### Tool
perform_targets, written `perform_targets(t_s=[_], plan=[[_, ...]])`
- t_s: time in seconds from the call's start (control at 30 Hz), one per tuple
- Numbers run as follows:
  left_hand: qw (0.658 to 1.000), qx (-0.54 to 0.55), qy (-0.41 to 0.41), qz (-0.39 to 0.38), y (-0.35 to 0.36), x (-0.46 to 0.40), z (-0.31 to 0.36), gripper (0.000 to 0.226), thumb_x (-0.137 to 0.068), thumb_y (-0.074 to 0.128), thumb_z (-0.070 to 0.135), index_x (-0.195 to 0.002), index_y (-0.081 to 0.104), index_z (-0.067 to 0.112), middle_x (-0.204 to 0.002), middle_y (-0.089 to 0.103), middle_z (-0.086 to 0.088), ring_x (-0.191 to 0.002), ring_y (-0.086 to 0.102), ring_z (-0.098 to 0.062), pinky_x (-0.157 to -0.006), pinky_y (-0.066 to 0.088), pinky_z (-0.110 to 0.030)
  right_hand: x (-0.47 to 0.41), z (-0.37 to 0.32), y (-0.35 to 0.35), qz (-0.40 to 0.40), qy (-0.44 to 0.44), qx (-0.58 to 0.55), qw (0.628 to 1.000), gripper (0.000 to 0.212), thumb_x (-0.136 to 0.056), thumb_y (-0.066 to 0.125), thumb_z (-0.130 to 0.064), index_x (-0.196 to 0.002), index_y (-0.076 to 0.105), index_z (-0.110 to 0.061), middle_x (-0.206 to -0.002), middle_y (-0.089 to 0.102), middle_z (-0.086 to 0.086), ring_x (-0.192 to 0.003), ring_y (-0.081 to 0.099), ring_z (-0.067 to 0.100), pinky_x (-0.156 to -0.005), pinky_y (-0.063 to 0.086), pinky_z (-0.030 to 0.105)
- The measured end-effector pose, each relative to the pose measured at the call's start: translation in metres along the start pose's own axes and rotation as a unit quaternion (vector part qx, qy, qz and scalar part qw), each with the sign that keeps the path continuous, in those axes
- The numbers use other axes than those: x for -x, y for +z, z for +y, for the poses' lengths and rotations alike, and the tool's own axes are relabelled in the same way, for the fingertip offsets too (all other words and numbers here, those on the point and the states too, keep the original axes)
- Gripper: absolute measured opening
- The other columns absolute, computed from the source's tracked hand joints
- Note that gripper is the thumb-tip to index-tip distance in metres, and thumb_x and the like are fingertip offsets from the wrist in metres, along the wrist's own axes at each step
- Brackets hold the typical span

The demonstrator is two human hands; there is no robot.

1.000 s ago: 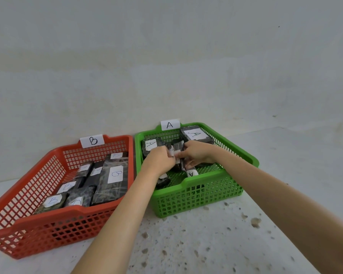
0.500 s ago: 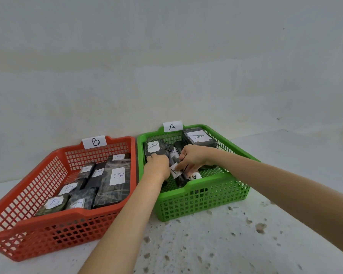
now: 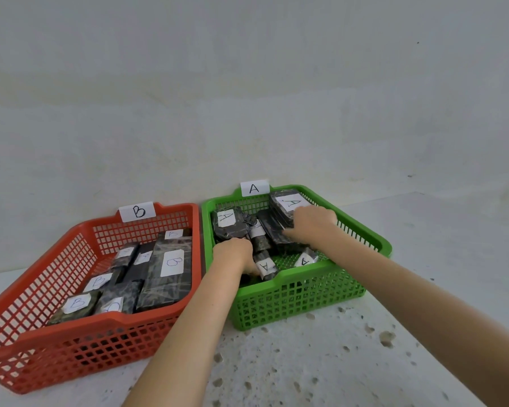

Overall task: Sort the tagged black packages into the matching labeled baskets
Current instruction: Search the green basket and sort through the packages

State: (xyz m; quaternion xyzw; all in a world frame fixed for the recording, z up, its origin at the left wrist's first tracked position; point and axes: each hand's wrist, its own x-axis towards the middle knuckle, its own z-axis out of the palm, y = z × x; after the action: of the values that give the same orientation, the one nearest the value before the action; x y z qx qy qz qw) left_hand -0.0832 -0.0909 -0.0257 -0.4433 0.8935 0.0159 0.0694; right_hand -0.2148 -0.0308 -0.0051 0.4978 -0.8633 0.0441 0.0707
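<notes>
Both hands are inside the green basket [image 3: 306, 277], which carries the label A. Left hand [image 3: 232, 255] curls down over a small package tagged A [image 3: 265, 265] at the near side; whether it really pinches it, I cannot tell. Right hand [image 3: 312, 227] has moved from the middle to the far right, and its fingers now rest on a long black package [image 3: 272, 230]; its grip is hidden. The red basket [image 3: 71, 342], labelled B, holds only B packages [image 3: 172, 262]. I judge the sorting nearly finished, only arranging remains.
</notes>
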Motion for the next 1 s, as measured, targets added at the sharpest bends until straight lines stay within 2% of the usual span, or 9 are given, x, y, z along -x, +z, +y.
perform_targets(t_s=[0.13,0.27,0.4,0.57,0.67,0.77,0.87,0.93,1.0], plan=[[1.000,-0.002,-0.008,0.011,0.002,-0.002,0.000,0.038,-0.086,0.061,0.024,-0.120,0.053,0.008,-0.124,0.058,-0.009,-0.112,0.057,-0.028,-0.088,0.046,-0.036,0.006,0.002,0.003,-0.212,-0.006,0.064,0.975,0.068,-0.090,0.039,-0.057,-0.133,0.045,-0.004,-0.136,0.050,0.012,-0.118,0.053,0.028,-0.096,0.043,0.036],[1.000,-0.007,-0.003,0.002,0.004,-0.006,-0.002,0.039,-0.086,0.061,0.016,-0.123,0.054,0.009,-0.130,0.055,-0.010,-0.119,0.052,-0.029,-0.096,0.046,-0.039,0.006,0.003,0.003,-0.330,-0.037,-0.025,0.943,0.049,-0.096,0.046,-0.032,-0.129,0.046,0.004,-0.128,0.057,0.018,-0.092,0.065,0.029,-0.076,0.052,0.031],[1.000,-0.001,0.005,0.007,0.004,-0.005,-0.002,0.036,-0.086,0.060,0.015,-0.121,0.054,0.008,-0.127,0.056,-0.011,-0.116,0.052,-0.030,-0.094,0.047,-0.039,0.002,0.005,0.009,-0.304,-0.039,-0.128,0.943,0.047,-0.089,0.059,-0.029,-0.121,0.051,0.005,-0.119,0.062,0.017,-0.092,0.063,0.028,-0.089,0.053,0.035],[0.997,0.045,0.037,0.043,0.000,-0.001,-0.001,0.034,-0.086,0.048,0.009,-0.120,0.052,0.008,-0.124,0.052,-0.014,-0.116,0.049,-0.030,-0.093,0.047,-0.040,0.000,0.004,0.010,-0.274,-0.047,-0.181,0.943,0.051,-0.082,0.065,-0.035,-0.113,0.058,0.004,-0.088,0.062,0.007,-0.077,0.056,0.020,-0.073,0.050,0.027],[0.996,0.080,0.029,0.016,0.001,-0.002,0.000,0.016,-0.084,0.042,0.002,-0.095,0.054,0.000,-0.093,0.056,-0.011,-0.084,0.054,-0.026,-0.067,0.047,-0.034,-0.001,0.004,0.010,-0.276,-0.046,-0.179,0.943,0.043,-0.083,0.065,-0.030,-0.109,0.059,0.004,-0.091,0.061,0.008,-0.085,0.057,0.021,-0.083,0.051,0.030],[0.995,0.102,-0.004,0.021,0.002,-0.001,0.000,0.017,-0.083,0.039,-0.003,-0.067,0.045,0.001,-0.072,0.048,-0.012,-0.058,0.047,-0.023,-0.046,0.030,-0.028,-0.003,0.003,0.014,-0.278,-0.053,-0.191,0.940,0.024,-0.085,0.064,-0.029,-0.086,0.058,-0.006,-0.076,0.058,0.001,-0.079,0.057,0.019,-0.067,0.049,0.022],[0.992,0.121,-0.011,0.041,0.000,0.001,0.001,0.029,-0.085,0.037,-0.005,-0.103,0.058,-0.014,-0.112,0.058,-0.030,-0.101,0.061,-0.039,-0.067,0.050,-0.045,-0.003,0.002,0.015,-0.266,-0.065,-0.205,0.940,0.024,-0.085,0.063,-0.032,-0.078,0.058,-0.009,-0.080,0.061,0.002,-0.085,0.058,0.019,-0.067,0.048,0.019],[0.989,0.136,-0.019,0.064,0.001,-0.001,0.000,0.033,-0.085,0.037,-0.006,-0.111,0.055,-0.015,-0.121,0.056,-0.031,-0.110,0.058,-0.041,-0.087,0.049,-0.049,-0.003,0.002,0.016,-0.264,-0.069,-0.215,0.938,0.036,-0.084,0.063,-0.035,-0.093,0.062,-0.001,-0.093,0.066,0.010,-0.085,0.059,0.019,-0.068,0.049,0.019],[0.986,0.145,-0.021,0.084,0.001,-0.002,-0.001,0.032,-0.085,0.038,-0.007,-0.111,0.054,-0.016,-0.121,0.055,-0.032,-0.109,0.058,-0.042,-0.089,0.048,-0.050,-0.003,0.003,0.016,-0.260,-0.062,-0.215,0.939,0.049,-0.084,0.061,-0.041,-0.105,0.061,0.003,-0.101,0.069,0.013,-0.084,0.061,0.020,-0.070,0.051,0.024]])
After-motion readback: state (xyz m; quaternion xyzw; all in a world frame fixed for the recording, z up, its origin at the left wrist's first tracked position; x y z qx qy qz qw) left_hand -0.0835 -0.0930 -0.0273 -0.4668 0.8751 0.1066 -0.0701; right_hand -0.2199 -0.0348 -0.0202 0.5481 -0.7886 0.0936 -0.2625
